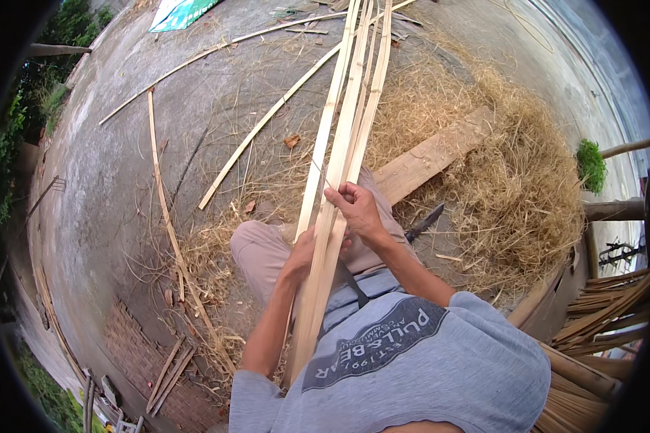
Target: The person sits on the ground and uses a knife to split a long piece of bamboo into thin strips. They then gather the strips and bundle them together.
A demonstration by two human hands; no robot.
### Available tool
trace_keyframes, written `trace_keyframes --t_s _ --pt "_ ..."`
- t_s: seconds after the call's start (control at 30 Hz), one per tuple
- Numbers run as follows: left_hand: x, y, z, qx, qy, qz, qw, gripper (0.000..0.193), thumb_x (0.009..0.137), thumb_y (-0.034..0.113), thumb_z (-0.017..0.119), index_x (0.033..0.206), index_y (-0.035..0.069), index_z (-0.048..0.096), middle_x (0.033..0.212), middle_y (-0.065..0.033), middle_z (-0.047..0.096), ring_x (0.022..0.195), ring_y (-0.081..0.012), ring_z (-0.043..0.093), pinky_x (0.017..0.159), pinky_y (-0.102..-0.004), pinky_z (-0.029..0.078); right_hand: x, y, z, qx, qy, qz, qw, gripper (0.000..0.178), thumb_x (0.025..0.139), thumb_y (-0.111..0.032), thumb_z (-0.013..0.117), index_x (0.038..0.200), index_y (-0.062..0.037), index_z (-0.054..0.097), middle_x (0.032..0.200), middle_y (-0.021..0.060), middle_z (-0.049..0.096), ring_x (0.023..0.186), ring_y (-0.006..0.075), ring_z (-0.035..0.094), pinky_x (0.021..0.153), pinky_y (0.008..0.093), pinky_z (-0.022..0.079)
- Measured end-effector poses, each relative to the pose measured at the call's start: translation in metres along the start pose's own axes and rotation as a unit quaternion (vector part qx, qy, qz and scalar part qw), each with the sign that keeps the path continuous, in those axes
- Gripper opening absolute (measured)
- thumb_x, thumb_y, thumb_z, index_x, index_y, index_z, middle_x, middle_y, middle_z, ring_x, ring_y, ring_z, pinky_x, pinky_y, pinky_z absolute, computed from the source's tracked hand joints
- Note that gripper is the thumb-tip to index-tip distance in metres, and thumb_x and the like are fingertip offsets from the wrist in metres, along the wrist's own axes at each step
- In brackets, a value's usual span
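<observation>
Several long, pale bamboo strips [352, 101] run lengthwise over my lap, from beside my body out past the far edge of the view. My left hand [303, 252] is wrapped round the strips from their left side, its fingers partly hidden beneath them. Slightly farther out, my right hand [359, 209] is closed in a pinch at the strips' right edge. A thin dark strand [319, 173] shows by its fingertips; whether the fingers hold it I cannot tell. On the ground right of my leg lies a knife [426, 220] with a dark blade.
A heap of curly bamboo shavings [527, 173] covers the ground at right, with a wooden plank [437, 155] lying across it. Loose strips [267, 123] lie ahead and at left. Bundled split bamboo [607, 310] stands at the right edge, and bricks [141, 361] lie at lower left.
</observation>
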State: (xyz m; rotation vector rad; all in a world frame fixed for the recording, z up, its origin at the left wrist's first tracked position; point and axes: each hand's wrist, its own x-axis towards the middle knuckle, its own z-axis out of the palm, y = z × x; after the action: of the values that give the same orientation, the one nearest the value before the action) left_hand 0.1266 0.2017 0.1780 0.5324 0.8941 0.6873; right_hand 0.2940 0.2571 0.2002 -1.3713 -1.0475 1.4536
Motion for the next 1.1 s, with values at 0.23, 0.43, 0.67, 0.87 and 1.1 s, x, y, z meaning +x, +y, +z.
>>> trace_keyframes --t_s 0.23,0.43,0.67,0.87,1.1 --pt "0.001 -0.005 -0.025 0.011 0.002 -0.033 0.999 0.039 0.107 0.031 0.051 0.120 -0.005 0.058 0.100 -0.0190 0.073 0.089 -0.0251 0.075 0.072 -0.0317 0.062 0.011 0.034 -0.010 -0.416 -0.004 0.011 0.909 0.049 0.090 -0.053 0.068 0.092 -0.0042 0.073 0.079 0.0203 0.072 0.075 0.0375 0.071 0.068 0.0480 0.053" --pt "0.001 -0.005 -0.017 0.062 0.020 -0.033 0.997 0.039 0.108 0.037 0.053 0.118 0.000 0.058 0.093 -0.0117 0.071 0.087 -0.0240 0.075 0.068 -0.0318 0.063 0.003 0.033 -0.021 -0.407 0.043 -0.021 0.912 0.054 0.084 -0.050 0.077 0.098 0.0017 0.069 0.083 0.0223 0.072 0.080 0.0392 0.071 0.068 0.0490 0.052" --pt "-0.001 0.000 -0.023 0.138 0.088 -0.022 0.986 0.041 0.108 0.042 0.052 0.109 0.004 0.069 0.086 0.0012 0.068 0.070 -0.0058 0.061 0.061 -0.0243 0.050 0.026 0.062 -0.024 -0.046 0.033 0.107 0.993 0.054 0.084 -0.042 0.084 0.109 0.0030 0.065 0.076 0.0084 0.069 0.059 0.0182 0.062 0.048 0.0328 0.044" --pt "0.000 -0.010 -0.029 0.150 0.111 0.009 0.982 0.046 0.107 0.046 0.053 0.118 0.004 0.068 0.075 0.0036 0.063 0.061 -0.0047 0.057 0.055 -0.0238 0.048 0.027 0.055 -0.016 0.161 -0.029 0.228 0.960 0.031 0.092 -0.026 0.079 0.108 -0.0010 0.068 0.072 -0.0020 0.063 0.045 0.0015 0.039 0.038 0.0226 0.023" --pt "-0.023 0.045 -0.015 0.207 0.145 0.107 0.962 0.039 0.107 0.036 0.057 0.125 0.003 0.068 0.063 0.0094 0.042 0.053 -0.0011 0.039 0.048 -0.0214 0.035 0.027 0.048 -0.017 0.152 -0.027 0.237 0.959 0.029 0.095 -0.027 0.076 0.108 -0.0025 0.068 0.068 -0.0032 0.061 0.044 0.0016 0.037 0.039 0.0234 0.022"
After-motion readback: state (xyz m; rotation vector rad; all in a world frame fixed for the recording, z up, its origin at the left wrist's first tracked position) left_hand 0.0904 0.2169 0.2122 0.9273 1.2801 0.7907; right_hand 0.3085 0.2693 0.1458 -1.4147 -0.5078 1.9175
